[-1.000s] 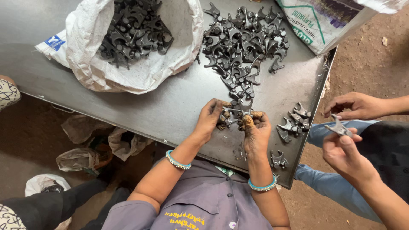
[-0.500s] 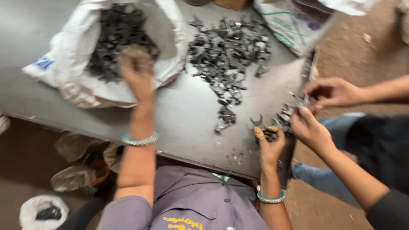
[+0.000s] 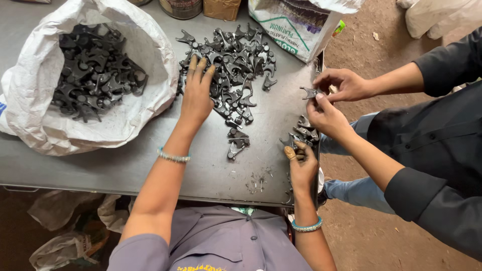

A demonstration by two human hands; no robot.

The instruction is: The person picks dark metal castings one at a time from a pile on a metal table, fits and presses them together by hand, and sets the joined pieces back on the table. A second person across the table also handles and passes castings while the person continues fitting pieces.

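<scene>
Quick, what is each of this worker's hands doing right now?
Left hand: open, fingers spread flat on the pile of dark metal parts.
Right hand: fingers curled at the small heap of parts by the table edge; a grip cannot be told.

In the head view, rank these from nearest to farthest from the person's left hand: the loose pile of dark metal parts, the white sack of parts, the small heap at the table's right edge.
1. Loose pile of dark metal parts: under the left hand, touching.
2. White sack of parts: to its left, apart.
3. Small heap: far right edge, by the right hand.
</scene>
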